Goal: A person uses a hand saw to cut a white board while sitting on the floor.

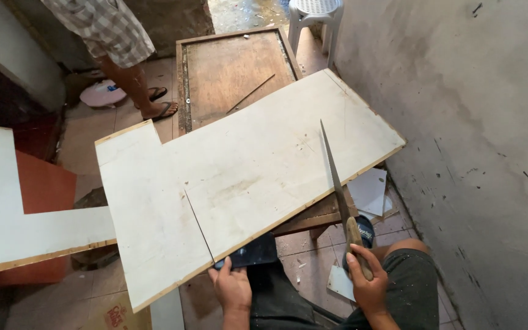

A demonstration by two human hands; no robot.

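White-faced plywood board [245, 177] under left hand [232, 288]; right hand [366, 282] clamped on handsaw [339, 186].

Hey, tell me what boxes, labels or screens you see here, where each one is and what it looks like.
Cardboard box: bottom edge, on the floor below the white board; brown with a red printed mark.
Dark phone: under the board's near edge, by the left hand; flat black rectangle, screen dark.
Dark sandal: on the floor behind the saw in the right hand; white print.

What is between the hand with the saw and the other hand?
Between the right hand gripping the handsaw and the left hand at the white board's edge lie bare tiled floor and the person's dark-shorted knee, in the head view.
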